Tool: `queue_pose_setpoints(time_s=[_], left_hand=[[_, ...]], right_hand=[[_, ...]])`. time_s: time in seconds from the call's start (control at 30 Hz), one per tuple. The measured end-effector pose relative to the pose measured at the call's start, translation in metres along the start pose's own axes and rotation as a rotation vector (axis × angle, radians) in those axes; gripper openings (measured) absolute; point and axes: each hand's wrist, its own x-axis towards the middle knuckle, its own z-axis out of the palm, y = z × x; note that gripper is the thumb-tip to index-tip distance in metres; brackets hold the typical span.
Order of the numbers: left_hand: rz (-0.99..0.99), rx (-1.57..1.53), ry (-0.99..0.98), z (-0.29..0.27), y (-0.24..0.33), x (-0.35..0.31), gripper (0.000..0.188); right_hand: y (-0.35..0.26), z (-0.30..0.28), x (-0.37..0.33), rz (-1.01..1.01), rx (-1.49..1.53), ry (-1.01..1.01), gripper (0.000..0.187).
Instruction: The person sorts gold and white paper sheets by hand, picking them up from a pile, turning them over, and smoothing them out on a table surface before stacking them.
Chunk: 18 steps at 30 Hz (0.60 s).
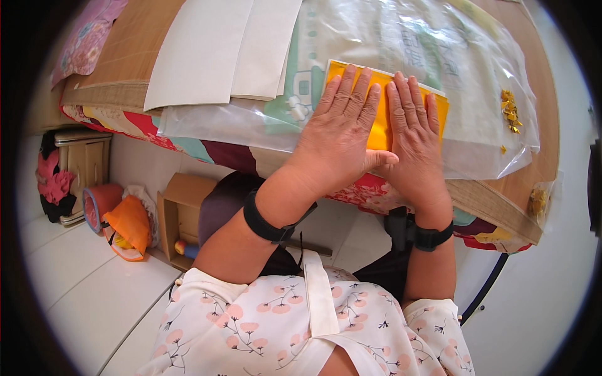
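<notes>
Paper is what both hands press on — one thin, glossy sheet of yellow-orange paper [380, 119], rectangular, with a pale edge showing along its top. It lies on a large clear plastic bag [401, 56] with faded green printing, which is spread wrinkled over the bench [545, 94].

The left hand [342, 135] lies palm down and flat, four fingers spread over the left part of the sheet, the thumb stretched out to the right along its lower edge. The right hand [415, 135] lies flat just beside it, fingers straight and close together over the right part. Neither hand has a grip on anything — both are open and only pressing down. Each wrist wears one black strap, two in all.

The bench is covered with a woven, straw-coloured mat; a patterned red and teal cloth hangs below its near edge. Two stiff, matte white sheets [219, 47] lie overlapping at the far left of the bag. A small heap of little folded gold pieces [509, 111] sits under the clear plastic to the right, well apart from the hands.

Down on the white tiled floor [75, 276] at the left stand one open cardboard box [179, 216] and one crumpled orange bag [128, 225].
</notes>
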Motion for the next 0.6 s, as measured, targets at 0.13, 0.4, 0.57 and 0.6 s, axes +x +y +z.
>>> queue_pose_setpoints(time_s=[0.13, 0.4, 0.57, 0.6], left_hand=[[-0.014, 0.017, -0.046, -0.002, 0.001, 0.0, 0.105], [-0.003, 0.054, -0.064, -0.003, 0.005, 0.0, 0.083], [-0.013, 0.094, -0.057, 0.0, 0.008, 0.0, 0.085], [-0.016, 0.092, -0.052, 0.0, 0.008, 0.0, 0.085]], right_hand=[[0.011, -0.006, -0.008, 0.017, 0.024, 0.011, 0.1], [0.024, -0.002, -0.02, 0.101, -0.058, -0.032, 0.085], [0.024, 0.001, -0.021, 0.156, -0.097, 0.003, 0.077], [0.023, 0.0, -0.021, 0.175, -0.15, 0.001, 0.078]])
